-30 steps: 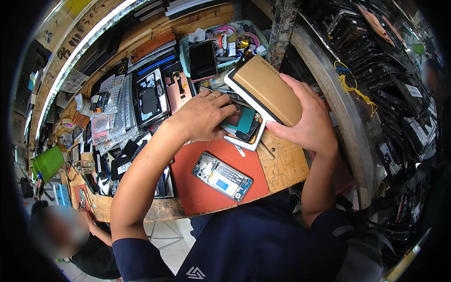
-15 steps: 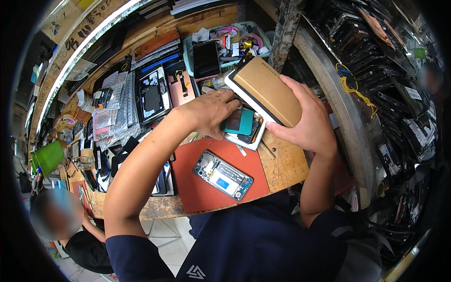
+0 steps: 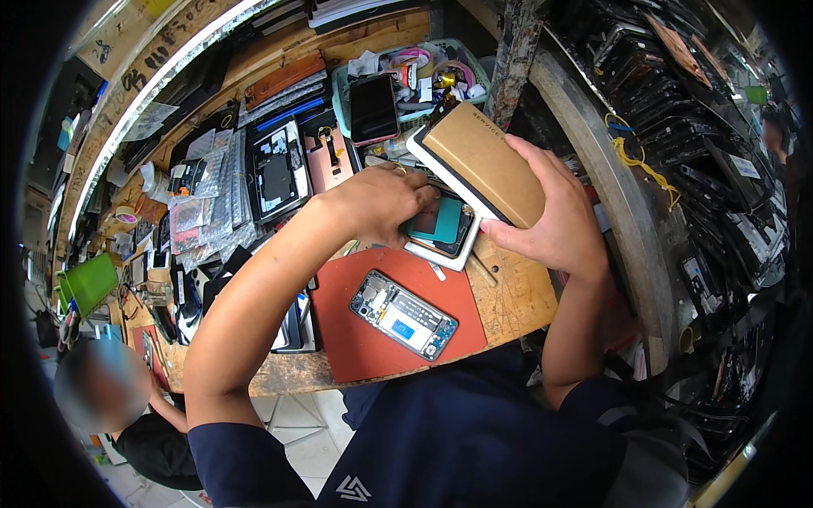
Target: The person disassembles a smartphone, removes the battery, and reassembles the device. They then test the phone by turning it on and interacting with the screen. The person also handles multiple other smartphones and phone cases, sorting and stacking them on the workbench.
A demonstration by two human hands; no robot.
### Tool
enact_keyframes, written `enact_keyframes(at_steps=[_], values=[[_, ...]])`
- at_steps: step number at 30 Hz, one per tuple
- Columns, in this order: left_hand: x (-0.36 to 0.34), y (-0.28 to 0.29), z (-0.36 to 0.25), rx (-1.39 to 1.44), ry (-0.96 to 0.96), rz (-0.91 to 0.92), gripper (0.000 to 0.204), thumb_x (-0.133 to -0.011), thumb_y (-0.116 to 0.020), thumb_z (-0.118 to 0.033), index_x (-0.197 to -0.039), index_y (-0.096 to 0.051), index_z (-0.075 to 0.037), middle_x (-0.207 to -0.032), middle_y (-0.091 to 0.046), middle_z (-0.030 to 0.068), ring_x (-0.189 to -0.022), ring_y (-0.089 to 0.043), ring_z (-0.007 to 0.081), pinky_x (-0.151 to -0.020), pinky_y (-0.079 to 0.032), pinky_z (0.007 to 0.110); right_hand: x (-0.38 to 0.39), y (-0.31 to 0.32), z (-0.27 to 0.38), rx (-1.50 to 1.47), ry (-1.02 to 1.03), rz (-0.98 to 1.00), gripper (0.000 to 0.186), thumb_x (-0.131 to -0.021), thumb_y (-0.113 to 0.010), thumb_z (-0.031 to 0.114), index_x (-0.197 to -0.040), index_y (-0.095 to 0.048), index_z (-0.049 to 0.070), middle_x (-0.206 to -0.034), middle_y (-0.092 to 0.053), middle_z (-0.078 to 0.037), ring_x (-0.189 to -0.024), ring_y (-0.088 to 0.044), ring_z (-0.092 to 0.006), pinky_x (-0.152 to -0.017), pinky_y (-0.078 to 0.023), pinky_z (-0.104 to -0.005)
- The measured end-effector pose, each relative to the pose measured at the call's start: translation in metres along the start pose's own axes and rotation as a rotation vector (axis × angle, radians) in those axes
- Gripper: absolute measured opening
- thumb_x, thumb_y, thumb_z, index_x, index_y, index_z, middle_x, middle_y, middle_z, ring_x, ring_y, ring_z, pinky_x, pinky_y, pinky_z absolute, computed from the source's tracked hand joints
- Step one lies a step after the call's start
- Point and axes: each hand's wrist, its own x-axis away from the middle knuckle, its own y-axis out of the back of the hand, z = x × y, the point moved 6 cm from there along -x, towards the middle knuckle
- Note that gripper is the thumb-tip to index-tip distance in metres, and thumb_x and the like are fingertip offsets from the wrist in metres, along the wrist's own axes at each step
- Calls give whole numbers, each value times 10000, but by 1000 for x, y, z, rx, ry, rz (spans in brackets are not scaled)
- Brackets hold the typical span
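The right hand [image 3: 555,207] grips a brown box [image 3: 483,161]. The left hand [image 3: 385,203], its grip unclear, partly hides a green panel [image 3: 448,227]. Around them: an opened phone [image 3: 404,316] on a red mat [image 3: 347,343], wrapped packets [image 3: 207,186], a crowded basket [image 3: 340,96].

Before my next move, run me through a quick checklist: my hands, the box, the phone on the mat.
1. Right hand around the brown box: ok, thumb and fingers on opposite edges.
2. Left hand gripping the teal piece: cannot tell, fingertips partly hidden.
3. Opened phone fully on the red mat: ok.
4. Phone apart from both hands: ok.
5. Phone's back closed: not ok, inner parts show.
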Motion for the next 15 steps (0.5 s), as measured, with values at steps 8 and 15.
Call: enact_keyframes(at_steps=[8,15], values=[[-2,-12,-19,-329,-33,26,835,-798,-802,-255,-1524,-525,49,-1237,-695,224,-991,-754,357,-859,-613,436,-1,1,0,-9,8,-9,949,-682,-935,238,-1529,-558,30,-1359,-667,-203,-1256,-664,-360,-1085,-515,-447],[4,-8,-8,-99,12,-4,742,-892,-726,-177,-1579,-491,-27,-1220,-691,223,-1038,-746,375,-882,-602,489,-1,2,-1,-15,5,-9,945,-688,-934,232,-1531,-556,32,-1357,-667,-203,-1257,-662,-364,-1087,-513,-449]])
